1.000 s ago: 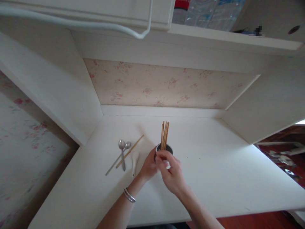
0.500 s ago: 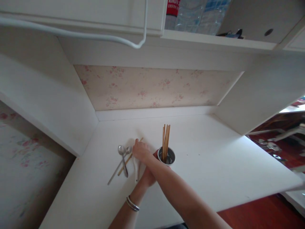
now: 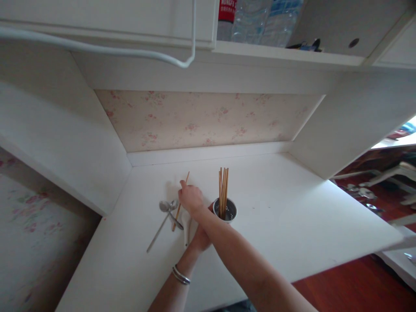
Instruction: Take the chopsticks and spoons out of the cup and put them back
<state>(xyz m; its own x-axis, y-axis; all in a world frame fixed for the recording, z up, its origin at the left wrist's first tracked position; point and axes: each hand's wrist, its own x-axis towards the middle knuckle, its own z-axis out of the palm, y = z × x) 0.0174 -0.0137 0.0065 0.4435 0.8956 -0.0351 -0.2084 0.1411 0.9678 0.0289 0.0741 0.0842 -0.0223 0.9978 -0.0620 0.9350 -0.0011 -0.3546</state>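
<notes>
The left hand (image 3: 203, 238), partly hidden under the right arm (image 3: 240, 249), held the cup (image 3: 232, 209), in which several chopsticks (image 3: 223, 187) stood. Left of the cup, the right hand (image 3: 191, 198) gripped a single slanted chopstick (image 3: 177, 212). A white spoon (image 3: 186, 223) lay near the cup, and two crossed metal spoons (image 3: 164, 206) lay farther to its left.

The bundled chopsticks (image 3: 223, 186) were golden brown, the loose chopstick (image 3: 178, 210) a similar honey tan. The cup (image 3: 231, 209) was dark grey inside with a white rim. The metal spoons (image 3: 164, 206) and bangle (image 3: 180, 276) were silvery; the Chinese soup spoon (image 3: 186, 225) and tabletop (image 3: 276, 234) plain white. Beige wallpaper (image 3: 208, 121) bore scattered pinkish-red flowers. The bottle label (image 3: 226, 11) was red with white lettering, the floor (image 3: 344, 277) reddish brown.
</notes>
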